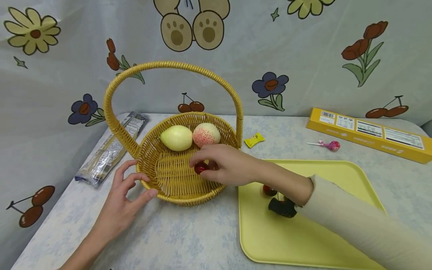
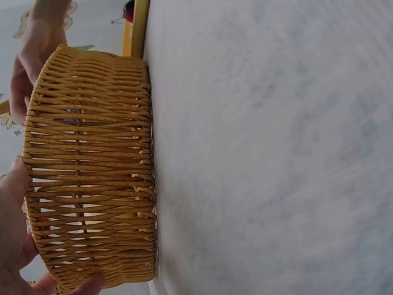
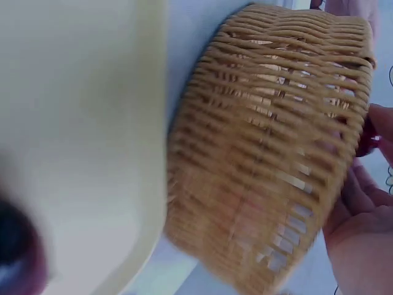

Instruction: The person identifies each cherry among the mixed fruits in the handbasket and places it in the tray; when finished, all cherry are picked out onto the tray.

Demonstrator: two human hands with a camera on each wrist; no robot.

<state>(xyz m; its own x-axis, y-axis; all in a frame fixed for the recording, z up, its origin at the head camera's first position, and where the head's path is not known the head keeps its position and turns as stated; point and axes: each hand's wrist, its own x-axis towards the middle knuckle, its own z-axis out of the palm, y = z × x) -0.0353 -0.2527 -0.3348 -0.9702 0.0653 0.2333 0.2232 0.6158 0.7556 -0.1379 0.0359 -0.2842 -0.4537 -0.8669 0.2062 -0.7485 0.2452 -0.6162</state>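
Note:
A yellow wicker basket (image 1: 182, 193) with a tall arched handle stands on the table. Inside it, a pale yellow-green pear-shaped fruit (image 1: 176, 138) and a pink-speckled peach (image 1: 206, 135) lie against the far wall. My right hand (image 1: 229, 165) reaches over the basket's right rim and pinches a small, shiny dark red fruit (image 1: 201, 167) between thumb and fingers. In the right wrist view the red fruit (image 3: 367, 138) shows right at the rim. My left hand (image 1: 123, 198) holds the basket's near-left rim; the left wrist view shows its fingers (image 2: 92, 286) against the weave.
A yellow tray (image 1: 324, 240) lies right of the basket, bearing a dark red fruit (image 1: 269, 190) and a black object (image 1: 282, 207), partly under my forearm. Behind are a yellow-wrapped candy (image 1: 254, 140), a lollipop (image 1: 332, 146) and an orange box (image 1: 368, 133). A clear packet (image 1: 111, 150) lies left.

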